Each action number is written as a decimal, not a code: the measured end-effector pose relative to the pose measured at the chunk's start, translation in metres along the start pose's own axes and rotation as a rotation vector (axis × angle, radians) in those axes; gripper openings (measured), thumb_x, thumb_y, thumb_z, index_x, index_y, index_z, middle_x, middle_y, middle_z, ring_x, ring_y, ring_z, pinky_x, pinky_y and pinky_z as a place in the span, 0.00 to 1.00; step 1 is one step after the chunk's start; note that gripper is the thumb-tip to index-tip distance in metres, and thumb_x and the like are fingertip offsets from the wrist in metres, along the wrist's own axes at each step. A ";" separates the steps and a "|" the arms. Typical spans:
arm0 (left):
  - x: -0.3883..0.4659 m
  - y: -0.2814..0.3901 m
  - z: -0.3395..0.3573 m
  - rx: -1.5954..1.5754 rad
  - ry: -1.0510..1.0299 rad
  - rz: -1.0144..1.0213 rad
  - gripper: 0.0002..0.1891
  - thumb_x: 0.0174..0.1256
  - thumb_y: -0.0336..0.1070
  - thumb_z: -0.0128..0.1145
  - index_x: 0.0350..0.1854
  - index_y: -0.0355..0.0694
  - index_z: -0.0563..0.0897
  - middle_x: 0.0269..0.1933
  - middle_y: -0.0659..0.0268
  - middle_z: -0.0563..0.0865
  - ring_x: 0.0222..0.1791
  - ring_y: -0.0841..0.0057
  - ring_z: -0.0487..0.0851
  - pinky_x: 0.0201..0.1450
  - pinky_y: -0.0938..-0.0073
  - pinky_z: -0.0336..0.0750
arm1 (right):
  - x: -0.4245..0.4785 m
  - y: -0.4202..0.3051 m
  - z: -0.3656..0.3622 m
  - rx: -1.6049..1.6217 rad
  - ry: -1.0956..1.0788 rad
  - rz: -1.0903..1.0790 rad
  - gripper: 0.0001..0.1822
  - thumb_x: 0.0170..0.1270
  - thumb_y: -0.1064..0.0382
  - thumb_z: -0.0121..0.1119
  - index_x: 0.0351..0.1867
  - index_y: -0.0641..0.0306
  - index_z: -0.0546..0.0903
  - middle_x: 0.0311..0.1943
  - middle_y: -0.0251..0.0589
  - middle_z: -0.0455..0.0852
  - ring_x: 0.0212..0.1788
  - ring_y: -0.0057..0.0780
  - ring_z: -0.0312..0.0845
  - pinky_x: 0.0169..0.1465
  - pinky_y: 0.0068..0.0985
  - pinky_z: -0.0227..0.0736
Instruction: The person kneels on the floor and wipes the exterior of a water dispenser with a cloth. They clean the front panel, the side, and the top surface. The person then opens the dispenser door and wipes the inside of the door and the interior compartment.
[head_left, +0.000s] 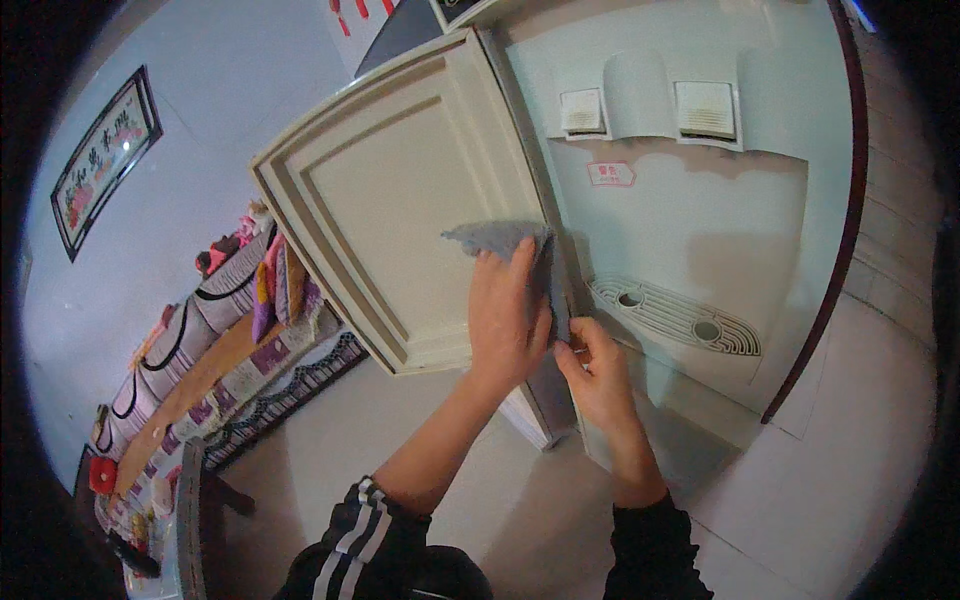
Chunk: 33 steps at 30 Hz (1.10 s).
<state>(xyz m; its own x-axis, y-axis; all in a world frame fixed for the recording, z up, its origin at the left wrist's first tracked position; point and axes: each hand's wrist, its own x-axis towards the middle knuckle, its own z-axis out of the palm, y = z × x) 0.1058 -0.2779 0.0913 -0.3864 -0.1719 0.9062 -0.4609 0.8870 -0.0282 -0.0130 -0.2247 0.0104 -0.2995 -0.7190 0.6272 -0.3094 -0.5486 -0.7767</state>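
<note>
A grey cloth (499, 237) lies bunched over the edge of an open, cream panelled door (390, 180) of a water dispenser (675, 217). My left hand (510, 315) grips the cloth against the inner face of the door near its free edge. Below and to the right, my right hand (596, 367) has its thumb and forefinger at the lower end of the cloth; whether they pinch it is hard to tell. Inside the dispenser's recess are two pale push levers (582, 111) and a slotted drip tray (675, 315). A small red-printed label (611, 174) sits between them.
A long sofa (217, 315) with striped cushions and a patterned cover runs along the wall at left. A framed picture (107, 161) bearing writing hangs above it. A table edge (191, 517) is at lower left. Pale floor tiles (817, 465) extend around the dispenser.
</note>
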 end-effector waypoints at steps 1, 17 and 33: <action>0.011 0.001 0.001 0.030 0.005 0.033 0.38 0.51 0.22 0.60 0.69 0.33 0.62 0.64 0.49 0.73 0.62 0.48 0.71 0.69 0.56 0.59 | 0.003 0.003 0.001 -0.003 0.030 -0.031 0.19 0.60 0.68 0.61 0.52 0.70 0.73 0.44 0.52 0.80 0.39 0.42 0.81 0.39 0.32 0.76; 0.115 -0.026 0.008 0.201 0.219 0.158 0.48 0.52 0.36 0.64 0.73 0.30 0.51 0.66 0.43 0.67 0.65 0.43 0.64 0.72 0.46 0.50 | 0.004 -0.001 0.028 -0.160 0.122 -0.064 0.29 0.60 0.71 0.57 0.64 0.67 0.65 0.60 0.54 0.68 0.49 0.46 0.78 0.48 0.36 0.77; 0.098 -0.024 0.016 0.193 0.209 0.214 0.46 0.45 0.28 0.59 0.71 0.30 0.54 0.50 0.46 0.73 0.50 0.48 0.71 0.63 0.52 0.60 | 0.002 0.009 0.015 0.053 0.211 -0.076 0.20 0.63 0.72 0.54 0.58 0.68 0.70 0.46 0.49 0.79 0.37 0.35 0.79 0.40 0.30 0.76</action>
<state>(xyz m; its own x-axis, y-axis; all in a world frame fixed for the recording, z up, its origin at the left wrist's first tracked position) 0.0663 -0.3232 0.1745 -0.3284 0.1183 0.9371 -0.5370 0.7928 -0.2883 -0.0030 -0.2377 0.0041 -0.4614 -0.5727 0.6776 -0.2921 -0.6231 -0.7255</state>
